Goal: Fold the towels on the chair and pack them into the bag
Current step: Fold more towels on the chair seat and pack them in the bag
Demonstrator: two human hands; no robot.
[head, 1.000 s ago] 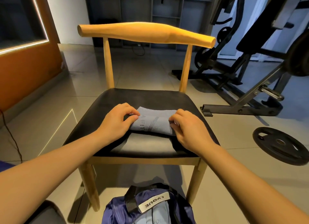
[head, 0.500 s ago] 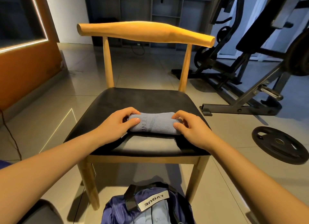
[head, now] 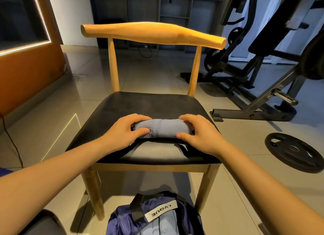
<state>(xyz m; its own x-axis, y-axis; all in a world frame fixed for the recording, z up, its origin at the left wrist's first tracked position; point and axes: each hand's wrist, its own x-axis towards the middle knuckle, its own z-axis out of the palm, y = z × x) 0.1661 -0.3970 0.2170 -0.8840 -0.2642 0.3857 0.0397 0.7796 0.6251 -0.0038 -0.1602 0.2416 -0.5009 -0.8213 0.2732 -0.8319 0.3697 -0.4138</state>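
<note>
Fingers of left hand (head: 122, 134) and right hand (head: 201, 134) are gripping the rolled towel (head: 164, 129) at both ends, seemingly preventing unrolling.

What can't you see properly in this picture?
- Head view: both ends of the rolled towel, covered by the left hand and right hand gripping it.
- Head view: the print on the towel, too small and partly under the left thumb.
- Head view: the bag, cut off by the bottom edge; its contents mostly hidden.
</note>
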